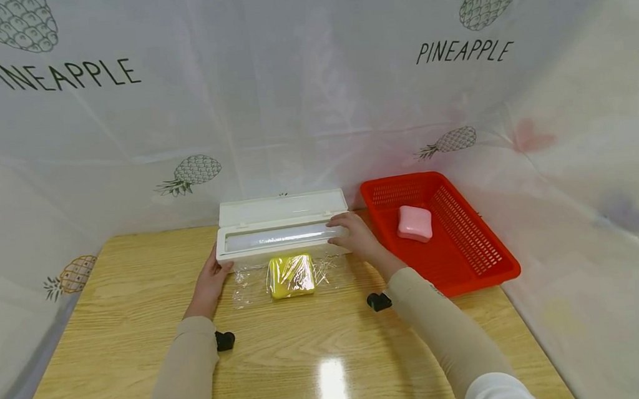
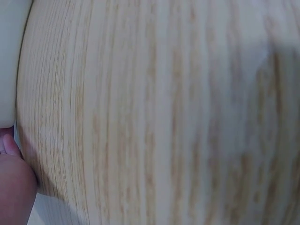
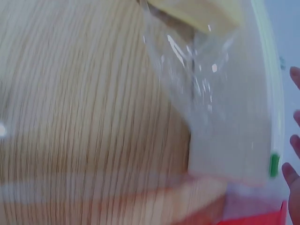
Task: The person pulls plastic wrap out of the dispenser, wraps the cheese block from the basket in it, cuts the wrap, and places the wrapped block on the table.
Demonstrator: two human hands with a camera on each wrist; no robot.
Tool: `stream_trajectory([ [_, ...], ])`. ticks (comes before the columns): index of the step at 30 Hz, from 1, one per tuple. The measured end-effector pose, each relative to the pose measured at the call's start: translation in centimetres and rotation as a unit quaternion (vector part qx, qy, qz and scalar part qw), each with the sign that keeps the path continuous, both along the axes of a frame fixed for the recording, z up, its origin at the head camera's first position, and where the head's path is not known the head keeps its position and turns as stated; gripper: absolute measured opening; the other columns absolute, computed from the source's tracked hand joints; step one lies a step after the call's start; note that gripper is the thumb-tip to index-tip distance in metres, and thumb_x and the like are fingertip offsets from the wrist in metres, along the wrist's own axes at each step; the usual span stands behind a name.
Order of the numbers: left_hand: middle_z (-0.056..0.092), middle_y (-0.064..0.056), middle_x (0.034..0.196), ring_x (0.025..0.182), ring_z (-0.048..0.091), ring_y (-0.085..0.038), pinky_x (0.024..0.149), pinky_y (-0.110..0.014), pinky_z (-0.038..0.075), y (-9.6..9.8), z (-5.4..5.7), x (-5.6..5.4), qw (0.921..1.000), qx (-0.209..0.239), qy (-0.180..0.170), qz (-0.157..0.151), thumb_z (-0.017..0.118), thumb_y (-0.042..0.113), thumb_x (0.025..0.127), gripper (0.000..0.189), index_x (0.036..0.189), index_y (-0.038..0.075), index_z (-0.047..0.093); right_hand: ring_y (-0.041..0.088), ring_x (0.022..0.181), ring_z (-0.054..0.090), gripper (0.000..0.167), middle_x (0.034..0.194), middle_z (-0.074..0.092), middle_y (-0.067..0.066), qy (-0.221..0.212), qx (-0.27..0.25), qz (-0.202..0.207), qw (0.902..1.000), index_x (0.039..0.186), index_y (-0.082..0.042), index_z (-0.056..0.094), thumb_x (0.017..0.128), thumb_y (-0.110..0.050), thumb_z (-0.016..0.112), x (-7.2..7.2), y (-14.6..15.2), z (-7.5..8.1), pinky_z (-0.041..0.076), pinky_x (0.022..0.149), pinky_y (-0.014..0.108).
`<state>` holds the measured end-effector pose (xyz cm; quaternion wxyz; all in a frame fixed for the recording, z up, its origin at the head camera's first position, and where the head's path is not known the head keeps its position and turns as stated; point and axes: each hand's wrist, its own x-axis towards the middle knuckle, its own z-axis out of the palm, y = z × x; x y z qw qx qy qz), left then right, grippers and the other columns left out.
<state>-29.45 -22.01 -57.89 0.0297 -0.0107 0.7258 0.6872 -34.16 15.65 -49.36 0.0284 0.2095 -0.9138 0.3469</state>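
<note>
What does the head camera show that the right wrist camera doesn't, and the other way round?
Only the head view shows the left hand at the white box and the pink block in the red basket.

Only the right wrist view shows a small green piece near the box's edge.

Both show the box, the yellow block, clear film, the right hand, at least part of the basket, and the wooden table.
</note>
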Motion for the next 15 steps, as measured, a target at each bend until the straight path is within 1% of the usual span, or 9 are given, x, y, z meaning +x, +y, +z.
stream_trajectory([
  [4, 0.016, 0.0, 0.161, 0.146, 0.016, -0.022, 0.117, -0.042, 0.018, -0.1, 0.1, 0.0, 1.0, -0.003, -0.003, 0.004, 0.055, 0.031, 0.099, 0.071, 0.154, 0.041, 0.012, 0.03, 0.119, 0.048, 0.031, 0.122, 0.06, 0.008, 0.037, 0.053, 0.043, 0.997, 0.111, -0.01, 0.073, 0.082, -0.019, 0.08, 0.4, -1.9, -0.2, 0.037, 0.104, 0.046],
  [6, 0.015, 0.0, 0.161, 0.146, 0.014, -0.023, 0.117, -0.042, 0.017, -0.2, 0.2, 0.1, 1.0, -0.004, -0.004, 0.004, 0.055, 0.029, 0.099, 0.071, 0.155, 0.038, 0.011, 0.028, 0.118, 0.048, 0.028, 0.12, 0.06, 0.006, 0.038, 0.071, 0.055, 0.9952, 0.109, -0.013, 0.075, 0.082, -0.021, 0.08, 0.6, -2.7, -0.4, 0.035, 0.103, 0.048],
  [10, 0.01, 0.0, 0.162, 0.146, 0.012, -0.024, 0.117, -0.042, 0.016, -0.1, 0.3, 0.1, 1.0, 0.004, -0.003, -0.001, 0.055, 0.026, 0.099, 0.073, 0.156, 0.033, 0.009, 0.023, 0.117, 0.046, 0.025, 0.118, 0.058, 0.001, 0.03, 0.097, 0.062, 0.9929, 0.108, -0.019, 0.075, 0.084, -0.023, 0.078, 0.7, -3.8, -1.0, 0.033, 0.103, 0.048],
  [15, 0.011, 0.002, 0.162, 0.146, 0.012, -0.022, 0.117, -0.041, 0.016, -0.2, 0.2, 0.0, 1.0, 0.002, -0.003, 0.0, 0.056, 0.029, 0.099, 0.073, 0.156, 0.034, 0.01, 0.021, 0.113, 0.047, 0.021, 0.113, 0.058, -0.001, 0.04, 0.117, 0.057, 0.9906, 0.105, -0.019, 0.076, 0.084, -0.019, 0.079, 0.6, -4.6, -1.3, 0.034, 0.099, 0.047],
])
